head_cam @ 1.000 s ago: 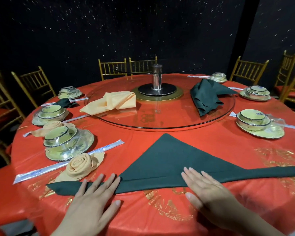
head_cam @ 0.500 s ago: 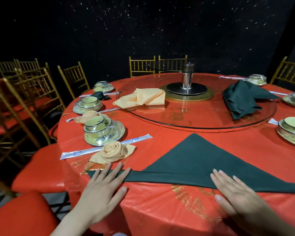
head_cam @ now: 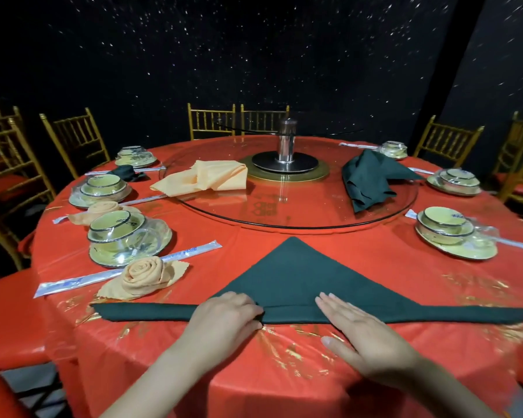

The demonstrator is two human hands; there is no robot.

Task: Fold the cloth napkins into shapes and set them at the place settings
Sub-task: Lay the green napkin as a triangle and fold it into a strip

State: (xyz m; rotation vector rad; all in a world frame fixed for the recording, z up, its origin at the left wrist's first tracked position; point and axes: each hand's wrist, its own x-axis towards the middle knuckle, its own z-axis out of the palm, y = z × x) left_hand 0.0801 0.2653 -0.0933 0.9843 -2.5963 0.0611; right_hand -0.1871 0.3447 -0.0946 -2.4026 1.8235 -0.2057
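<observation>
napkin (head_cam: 296, 276): green triangle, lay flat on table (head_cam: 360, 251)
left hand (head_cam: 224, 316): fingers curled, pinched napkin's folded band
right hand (head_cam: 357, 330): fingers straight, pressed flat on band

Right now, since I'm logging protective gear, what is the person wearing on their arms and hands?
Nothing visible: the left hand and right hand are bare, without gloves, rings or watches, and no sleeves show up to the frame's edge.

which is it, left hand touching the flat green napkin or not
Touching. In the head view the left hand pinches the folded lower band of the flat green napkin.
</observation>
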